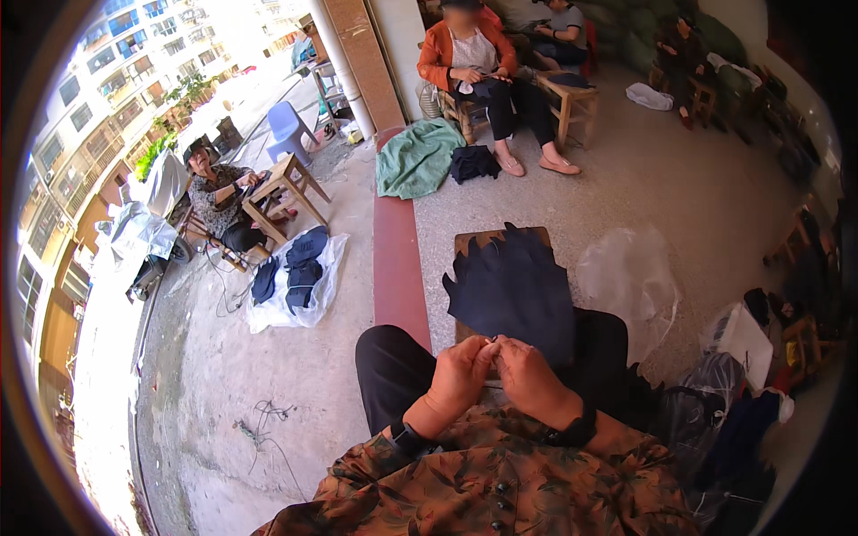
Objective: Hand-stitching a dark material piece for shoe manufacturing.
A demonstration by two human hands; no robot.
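Cloth (511, 299) dark navy, far edge jagged; left hand (459, 373), right hand (533, 375) pinch small item (492, 339), possibly dark.

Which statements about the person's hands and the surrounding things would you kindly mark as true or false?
1. The person's left hand and right hand meet at the fingertips. True.
2. Both hands wear gloves. False: both are bare.
3. Dark, jagged-edged fabric lies just beyond the hands. True.
4. The light-blue plastic chair stands in the picture's right half. False: that chair stands in the left half.
5. A crumpled, pale green cloth lies on the floor. True.
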